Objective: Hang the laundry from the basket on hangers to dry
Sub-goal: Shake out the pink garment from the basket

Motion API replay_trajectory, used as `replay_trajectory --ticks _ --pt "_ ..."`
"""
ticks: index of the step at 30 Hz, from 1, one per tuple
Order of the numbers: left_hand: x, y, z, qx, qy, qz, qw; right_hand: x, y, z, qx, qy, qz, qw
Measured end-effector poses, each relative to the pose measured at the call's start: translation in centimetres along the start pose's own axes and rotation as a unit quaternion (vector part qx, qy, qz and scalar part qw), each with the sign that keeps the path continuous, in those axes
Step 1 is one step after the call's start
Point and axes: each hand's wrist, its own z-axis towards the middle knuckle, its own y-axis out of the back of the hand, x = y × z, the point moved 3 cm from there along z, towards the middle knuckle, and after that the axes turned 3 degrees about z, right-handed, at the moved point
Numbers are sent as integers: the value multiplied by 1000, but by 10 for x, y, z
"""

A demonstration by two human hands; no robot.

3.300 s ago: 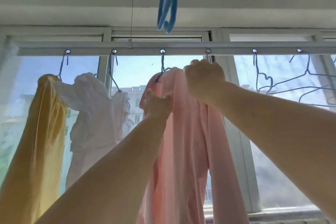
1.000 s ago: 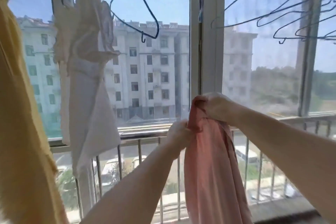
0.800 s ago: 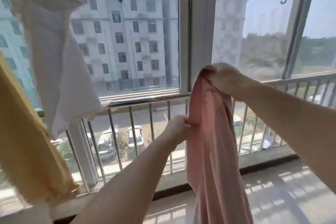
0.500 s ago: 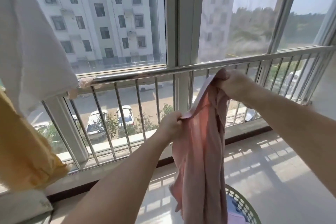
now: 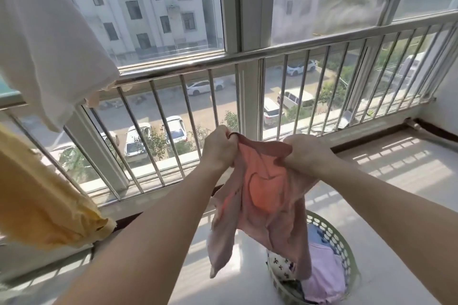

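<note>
A pink garment [image 5: 262,203] hangs between my two hands at waist height, its top edge spread open. My left hand [image 5: 218,148] is shut on its upper left corner and my right hand [image 5: 306,151] is shut on its upper right part. Below it, on the floor at the lower right, stands a pale green perforated laundry basket [image 5: 339,242] holding lilac, blue and patterned clothes. A white garment [image 5: 47,39] and a yellow garment [image 5: 42,200] hang at the left. No hanger is in view.
A metal railing [image 5: 285,49] with vertical bars runs across in front of the window frame [image 5: 247,2]. The pale tiled floor [image 5: 396,171] stretches to the right, ending at a white wall [image 5: 448,104]. Parked cars lie far below outside.
The pink garment has come off the hanger on the overhead rail and been brought down to waist height. My view has tilted down to the basket, and both hands now spread the garment's top edge.
</note>
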Motion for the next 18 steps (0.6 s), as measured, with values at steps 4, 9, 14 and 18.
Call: replay_trajectory --ticks 4,9,14,18 --pt "6 -3 -1 -1 2 27 1000 12 -15 4 3 -38 -46 998" --pt "19 -9 -4 10 32 16 999 20 -19 10 54 -85 243 965" --pt "36 -16 -7 33 88 -48 994 35 -8 3 127 -55 396 908" --pt "43 -25 -13 67 122 -128 982 42 -6 5 118 16 243 963"
